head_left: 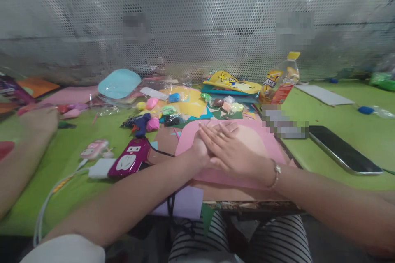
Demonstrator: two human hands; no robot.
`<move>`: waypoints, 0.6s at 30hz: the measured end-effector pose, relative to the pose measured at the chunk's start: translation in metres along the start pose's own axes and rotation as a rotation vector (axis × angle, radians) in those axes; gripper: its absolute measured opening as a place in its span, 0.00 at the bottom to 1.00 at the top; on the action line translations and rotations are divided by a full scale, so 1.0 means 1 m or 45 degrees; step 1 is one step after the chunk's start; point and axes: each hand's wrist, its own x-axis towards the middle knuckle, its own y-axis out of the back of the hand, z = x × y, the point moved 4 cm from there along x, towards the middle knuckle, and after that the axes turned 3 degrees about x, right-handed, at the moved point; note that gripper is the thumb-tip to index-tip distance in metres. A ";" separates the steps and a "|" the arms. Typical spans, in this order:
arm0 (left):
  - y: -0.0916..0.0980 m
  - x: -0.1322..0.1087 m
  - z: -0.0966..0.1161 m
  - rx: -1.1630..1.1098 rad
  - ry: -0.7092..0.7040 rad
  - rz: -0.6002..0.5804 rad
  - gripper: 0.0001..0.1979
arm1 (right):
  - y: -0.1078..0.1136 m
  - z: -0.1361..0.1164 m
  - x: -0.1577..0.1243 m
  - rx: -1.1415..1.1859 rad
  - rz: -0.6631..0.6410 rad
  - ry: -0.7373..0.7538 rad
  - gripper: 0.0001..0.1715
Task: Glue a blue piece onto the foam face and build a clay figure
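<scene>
My right hand [233, 152] lies flat, palm down, across my left hand [200, 151], fingers stretched out and pointing left. Under it my left hand is palm up, and its fingertips show past the right hand's edge. Whatever may be between the palms is hidden. A bracelet is on my right wrist. Both hands hover over a pink paper sheet [279, 154] that lies on a brown board at the table's near edge.
On the green table lie a blue glue gun [140, 124], coloured clay lumps [152, 102], paper scraps, a purple phone case [131, 159], a white charger [100, 168], a tilted bottle [279, 80] and a black phone [344, 150]. Another person's arm [27, 144] rests at the left.
</scene>
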 end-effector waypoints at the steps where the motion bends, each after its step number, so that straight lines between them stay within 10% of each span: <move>1: 0.000 0.001 -0.001 -0.047 0.054 -0.017 0.19 | -0.001 0.005 0.000 -0.023 0.023 -0.025 0.38; 12: 0.009 0.011 -0.002 -0.140 0.007 0.000 0.17 | -0.002 0.051 -0.005 -0.001 0.059 -0.209 0.33; 18: 0.017 0.009 -0.002 0.069 0.058 0.179 0.19 | -0.006 0.117 -0.027 -0.057 0.199 -0.593 0.30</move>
